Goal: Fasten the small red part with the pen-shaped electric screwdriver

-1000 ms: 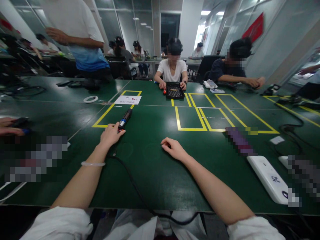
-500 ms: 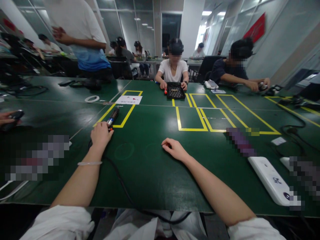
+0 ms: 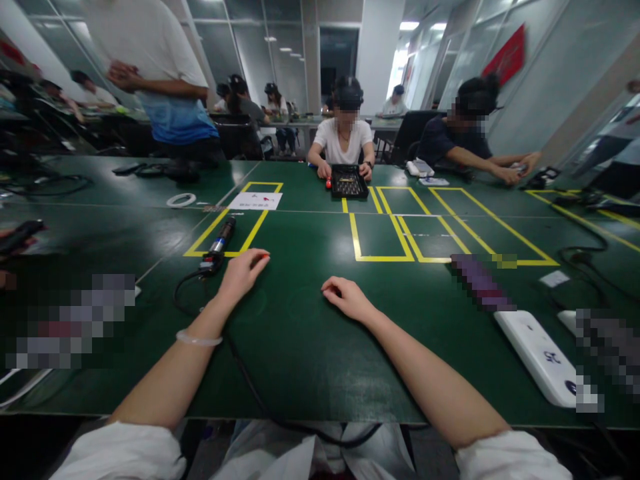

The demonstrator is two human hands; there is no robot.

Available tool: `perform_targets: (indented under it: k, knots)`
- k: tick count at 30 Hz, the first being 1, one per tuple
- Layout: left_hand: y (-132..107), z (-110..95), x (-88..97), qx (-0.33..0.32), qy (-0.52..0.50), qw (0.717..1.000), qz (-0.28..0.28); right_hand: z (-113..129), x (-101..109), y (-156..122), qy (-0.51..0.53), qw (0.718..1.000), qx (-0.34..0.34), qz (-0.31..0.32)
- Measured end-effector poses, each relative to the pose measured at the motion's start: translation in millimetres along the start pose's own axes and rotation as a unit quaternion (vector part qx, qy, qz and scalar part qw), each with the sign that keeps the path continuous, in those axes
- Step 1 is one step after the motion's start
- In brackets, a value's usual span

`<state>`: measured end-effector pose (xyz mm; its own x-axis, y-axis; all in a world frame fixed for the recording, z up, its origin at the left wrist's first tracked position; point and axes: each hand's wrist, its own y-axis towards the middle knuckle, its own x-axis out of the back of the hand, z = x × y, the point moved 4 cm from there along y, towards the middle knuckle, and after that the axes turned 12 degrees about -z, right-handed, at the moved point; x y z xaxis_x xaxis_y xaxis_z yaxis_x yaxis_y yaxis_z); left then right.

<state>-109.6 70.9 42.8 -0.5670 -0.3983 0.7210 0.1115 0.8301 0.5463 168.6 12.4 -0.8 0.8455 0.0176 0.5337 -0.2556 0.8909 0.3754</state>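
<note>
My left hand (image 3: 243, 275) is over the green table (image 3: 295, 360), with thumb and fingers closed on a small orange-red piece (image 3: 265, 255) at the fingertips. Its exact kind is too small to make out. Just left of that hand lies a corded cylindrical tool (image 3: 220, 241), dark with a silver and blue band, resembling an electric screwdriver. Its front end reaches into a yellow tape outline (image 3: 257, 223). My right hand (image 3: 349, 298) rests on the tabletop with its fingers curled in and the thumb against them; nothing shows in it.
A black cable (image 3: 245, 373) runs from the tool side toward the table's near edge. At the right lie a white power bank (image 3: 537, 357) and a phone. Across the table a person holds a black tray (image 3: 349, 181). A paper sheet (image 3: 256, 201) lies near the tape outline.
My left hand has moved right, away from the cylindrical tool, carrying the small orange-red piece. The tool stays lying on the table. My right hand has hardly moved.
</note>
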Motion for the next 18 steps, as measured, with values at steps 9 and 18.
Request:
perform_targets:
  k: [9, 18]
  knots:
    - [-30.8, -103.3, -51.9, 0.068, -0.271, 0.936, 0.212, 2.3, -3.2, -3.1, 0.113, 0.993, 0.009, 0.017]
    - [-36.6, -104.0, -59.1, 0.149, -0.357, 0.889, 0.245, 6.1, -2.2, -3.0, 0.142, 0.99, -0.012, 0.006]
